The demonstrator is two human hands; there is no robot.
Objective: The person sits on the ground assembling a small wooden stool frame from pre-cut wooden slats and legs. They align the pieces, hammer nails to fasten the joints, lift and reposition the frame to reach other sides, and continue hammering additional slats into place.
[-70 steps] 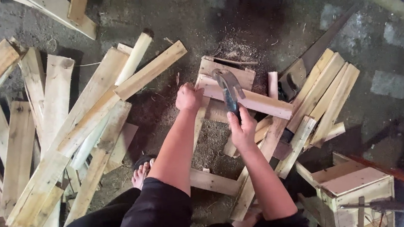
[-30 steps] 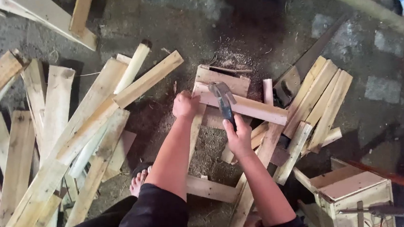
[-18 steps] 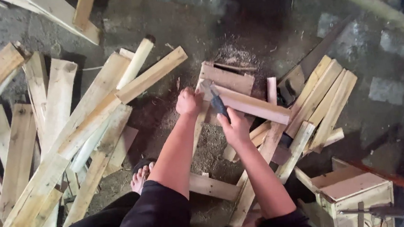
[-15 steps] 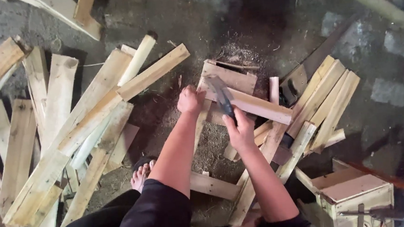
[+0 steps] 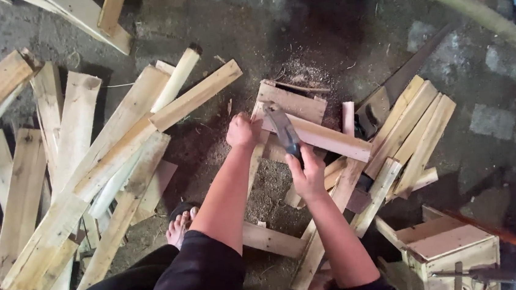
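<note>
Dark, gritty ground (image 5: 334, 22) lies under me, scattered with sawdust and pale boards (image 5: 76, 177), seen from my head camera. Half a second ago the hatchet (image 5: 282, 131) stood a little higher over the slat; now its blade has come down close against the slat's (image 5: 325, 140) upper face, and my arms have hardly shifted. My right hand (image 5: 307, 175) is wrapped tight around the hatchet's handle, fingers together, thumb on top. My left hand (image 5: 243, 131) is closed on the left end of the slat, knuckles up, pinning it to the small wooden frame (image 5: 291, 99) beneath. My bare foot (image 5: 180, 226) rests on the ground below, beside the board pile. A wooden box (image 5: 450, 246) sits at lower right.
</note>
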